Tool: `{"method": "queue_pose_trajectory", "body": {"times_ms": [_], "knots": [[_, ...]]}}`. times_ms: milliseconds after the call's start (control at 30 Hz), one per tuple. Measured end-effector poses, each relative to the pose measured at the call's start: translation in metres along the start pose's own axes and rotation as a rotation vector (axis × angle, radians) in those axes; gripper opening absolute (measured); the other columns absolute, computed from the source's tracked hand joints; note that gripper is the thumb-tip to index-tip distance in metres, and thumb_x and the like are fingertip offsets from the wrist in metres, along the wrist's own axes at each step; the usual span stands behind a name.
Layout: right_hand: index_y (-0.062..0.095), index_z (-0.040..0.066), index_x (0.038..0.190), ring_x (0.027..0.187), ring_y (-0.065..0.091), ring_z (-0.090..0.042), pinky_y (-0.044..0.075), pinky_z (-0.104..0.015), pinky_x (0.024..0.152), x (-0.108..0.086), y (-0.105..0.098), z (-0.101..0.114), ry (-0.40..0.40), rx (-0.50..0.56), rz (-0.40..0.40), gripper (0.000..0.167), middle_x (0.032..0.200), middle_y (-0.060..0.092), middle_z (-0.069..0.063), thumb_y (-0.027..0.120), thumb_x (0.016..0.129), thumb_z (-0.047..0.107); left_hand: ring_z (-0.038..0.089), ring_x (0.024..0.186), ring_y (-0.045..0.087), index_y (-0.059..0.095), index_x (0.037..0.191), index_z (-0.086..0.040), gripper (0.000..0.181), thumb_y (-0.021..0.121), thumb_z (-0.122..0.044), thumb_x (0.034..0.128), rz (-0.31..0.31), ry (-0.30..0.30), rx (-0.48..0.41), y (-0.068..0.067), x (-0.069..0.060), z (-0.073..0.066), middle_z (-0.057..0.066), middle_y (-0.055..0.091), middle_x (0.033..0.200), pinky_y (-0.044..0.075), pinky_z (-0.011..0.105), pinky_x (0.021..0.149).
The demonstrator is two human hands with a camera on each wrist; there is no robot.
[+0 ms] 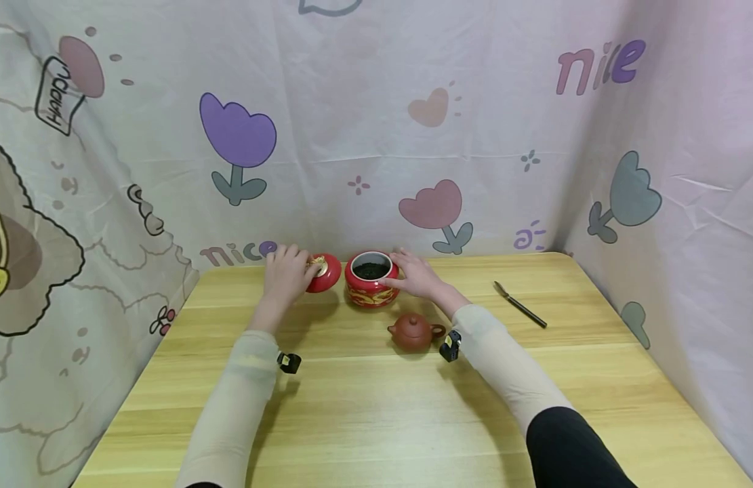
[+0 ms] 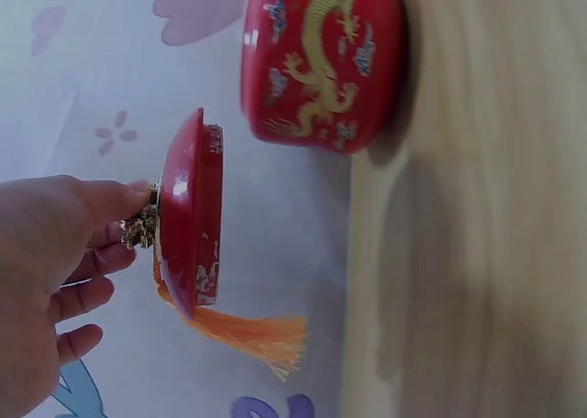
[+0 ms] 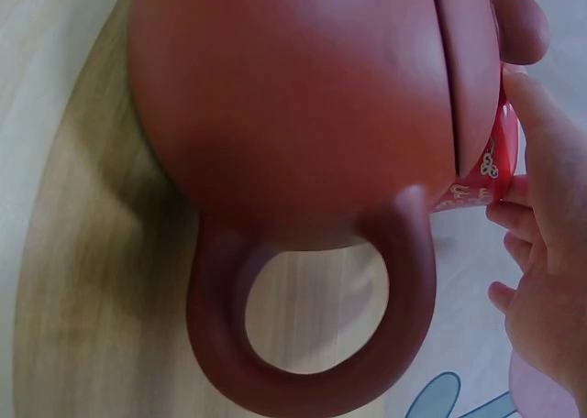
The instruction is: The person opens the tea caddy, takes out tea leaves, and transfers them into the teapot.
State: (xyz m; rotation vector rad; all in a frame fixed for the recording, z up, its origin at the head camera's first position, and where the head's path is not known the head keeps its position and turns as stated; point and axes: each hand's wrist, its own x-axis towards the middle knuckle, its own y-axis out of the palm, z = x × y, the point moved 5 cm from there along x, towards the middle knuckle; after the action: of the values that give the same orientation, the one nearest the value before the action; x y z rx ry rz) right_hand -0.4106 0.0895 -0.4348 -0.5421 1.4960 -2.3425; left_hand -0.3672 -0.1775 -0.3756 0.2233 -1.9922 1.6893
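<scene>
A red jar (image 1: 371,293) with a golden dragon stands at the table's far side, its mouth uncovered and dark tea leaves (image 1: 371,271) inside. Just left of it, my left hand (image 1: 285,274) pinches the gold knob of the jar's red lid (image 2: 183,212), holding it tilted above the table. An orange tassel (image 2: 261,335) hangs from the lid. My right hand (image 1: 417,274) rests against the jar's right side, thumb near the rim. In the right wrist view the teapot (image 3: 303,97) hides much of the jar and part of that contact.
A brown clay teapot (image 1: 413,333) sits in front of the jar, close under my right wrist. To the right lies a dark-handled tea tool (image 1: 520,305) with a pointed tip. A patterned cloth (image 1: 352,135) hangs behind the wooden table (image 1: 352,420).
</scene>
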Motion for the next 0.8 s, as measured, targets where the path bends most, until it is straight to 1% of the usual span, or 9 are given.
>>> {"method": "queue_pose_trajectory", "body": {"times_ms": [100,233,367,500,633,800], "knots": [[0.04,0.007,0.149,0.15,0.021,-0.033,0.024,-0.062,0.116,0.0,0.0,0.001,-0.002,-0.003,-0.001,0.081,0.157,0.034,-0.014,0.061,0.088,0.057,0.034,0.102,0.051,0.067,0.091,-0.01,0.03,0.064,-0.04,0.0923,-0.003,0.017,0.004,-0.005,0.006,-0.005,0.011,0.062,0.097,0.038,0.049,0.083],[0.041,0.008,0.148,0.15,0.022,-0.033,0.023,-0.062,0.117,0.0,-0.001,0.002,0.005,-0.008,0.003,0.081,0.157,0.035,-0.015,0.062,0.088,0.057,0.033,0.102,0.051,0.067,0.092,-0.01,0.03,0.062,-0.04,0.0931,-0.002,0.041,0.0,-0.009,0.014,-0.014,0.011,0.063,0.101,0.04,0.05,0.086],[0.041,0.007,0.148,0.15,0.022,-0.034,0.023,-0.061,0.117,0.0,-0.001,0.003,0.007,-0.02,0.003,0.08,0.156,0.036,-0.014,0.062,0.089,0.055,0.032,0.103,0.051,0.067,0.095,-0.01,0.03,0.061,-0.04,0.0941,0.011,0.067,0.006,-0.009,0.021,-0.024,0.011,0.063,0.104,0.041,0.051,0.088],[0.041,0.007,0.148,0.15,0.022,-0.034,0.022,-0.06,0.118,0.0,-0.001,0.004,0.011,-0.015,0.004,0.079,0.156,0.037,-0.014,0.063,0.089,0.055,0.031,0.104,0.051,0.067,0.097,-0.01,0.03,0.06,-0.04,0.0949,0.022,0.082,0.015,-0.007,0.029,-0.034,0.011,0.063,0.105,0.041,0.05,0.089],[0.04,0.008,0.149,0.15,0.021,-0.033,0.021,-0.06,0.118,0.0,-0.002,0.004,0.022,-0.008,0.01,0.08,0.156,0.037,-0.013,0.063,0.088,0.056,0.031,0.106,0.051,0.067,0.098,-0.01,0.033,0.059,-0.042,0.0954,0.03,0.084,0.007,-0.002,0.037,-0.043,0.01,0.064,0.107,0.041,0.049,0.09],[0.041,0.009,0.148,0.15,0.021,-0.033,0.022,-0.061,0.117,0.0,-0.002,0.004,0.025,-0.011,0.008,0.079,0.156,0.038,-0.012,0.063,0.088,0.056,0.03,0.105,0.052,0.067,0.099,-0.01,0.033,0.058,-0.042,0.0961,0.015,0.093,-0.009,0.006,0.043,-0.053,0.01,0.064,0.108,0.042,0.047,0.089]]}}
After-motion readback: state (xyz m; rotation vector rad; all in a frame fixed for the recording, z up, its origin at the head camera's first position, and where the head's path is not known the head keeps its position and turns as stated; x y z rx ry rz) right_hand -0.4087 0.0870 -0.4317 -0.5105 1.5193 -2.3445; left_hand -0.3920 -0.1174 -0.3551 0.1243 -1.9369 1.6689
